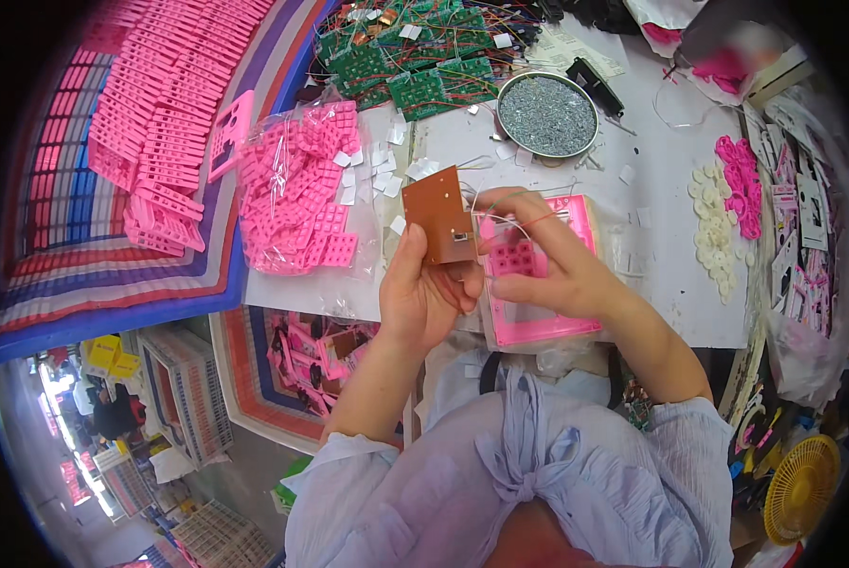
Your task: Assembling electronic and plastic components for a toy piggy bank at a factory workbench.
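My left hand [420,289] grips a brown circuit board [434,213] along its lower edge, tilted above the table. A small metal-and-black part sits near the board's right edge, and thin white, red and green wires [514,221] trail from there. My right hand [566,270] is beside that edge, among the wires, with thumb and index finger curved and apart. Beneath it lies a pink plastic housing [547,328] with a pink rubber keypad [512,257] in it, partly hidden by the hand.
A round tin of small screws [548,115] stands behind, near a pile of green circuit boards [420,85]. At left are a bag of pink keypads [296,189] and a crate of stacked pink housings [159,104]. White discs [711,222] and pink pieces [741,180] lie right.
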Demonstrator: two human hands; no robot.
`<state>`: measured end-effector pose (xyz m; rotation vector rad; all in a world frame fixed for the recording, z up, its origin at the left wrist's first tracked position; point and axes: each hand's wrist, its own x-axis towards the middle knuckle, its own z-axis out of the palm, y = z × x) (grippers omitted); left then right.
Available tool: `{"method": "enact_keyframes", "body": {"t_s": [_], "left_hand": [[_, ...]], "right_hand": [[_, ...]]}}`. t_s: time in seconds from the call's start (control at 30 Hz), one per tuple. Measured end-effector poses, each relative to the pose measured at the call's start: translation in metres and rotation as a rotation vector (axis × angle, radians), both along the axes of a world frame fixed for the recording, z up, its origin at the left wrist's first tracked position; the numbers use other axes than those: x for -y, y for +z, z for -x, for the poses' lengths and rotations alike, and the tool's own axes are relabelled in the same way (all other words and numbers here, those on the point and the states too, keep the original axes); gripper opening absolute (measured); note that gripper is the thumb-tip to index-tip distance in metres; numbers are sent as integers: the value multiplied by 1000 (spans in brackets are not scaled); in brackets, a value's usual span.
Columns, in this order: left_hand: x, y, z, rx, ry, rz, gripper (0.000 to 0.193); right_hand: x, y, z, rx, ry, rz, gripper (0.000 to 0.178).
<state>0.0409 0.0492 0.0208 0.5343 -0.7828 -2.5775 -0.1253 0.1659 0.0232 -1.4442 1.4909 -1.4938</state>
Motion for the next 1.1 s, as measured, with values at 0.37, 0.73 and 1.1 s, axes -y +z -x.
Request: {"method": "enact_keyframes", "body": {"t_s": [0.37, 0.73, 1.1], "left_hand": [[-18, 3, -3, 98, 42, 647, 36], [-27, -7, -33, 172, -309, 1242, 31], [-43, 7, -22, -246, -381, 1592, 38]], "right_hand": [[-30, -3, -10, 698, -174, -40, 18], [-211, 44, 64, 323, 50, -729, 55], [-91, 85, 20, -832, 502, -417, 112]]}}
